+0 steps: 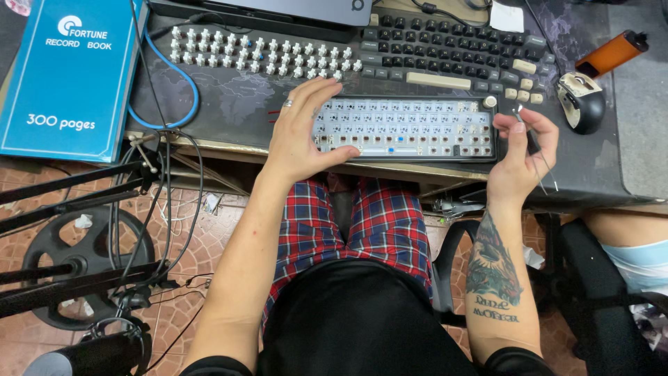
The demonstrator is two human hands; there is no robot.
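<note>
You are seeing a flat rectangular blue book (66, 73) with white lettering lying at the desk's (229, 104) left edge, overhanging it slightly.

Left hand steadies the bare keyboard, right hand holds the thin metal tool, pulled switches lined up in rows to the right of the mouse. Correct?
Not quite. The head view shows the switches in rows at the upper left of the desk mat, far from the mouse. The rest holds: left hand rests on the bare keyboard, right hand holds the thin metal tool.

We see a blue book (66, 73), red plaid shorts (362, 223), dark grey keycaps (452, 52), white switches (257, 54) and an orange lighter (612, 52).
</note>
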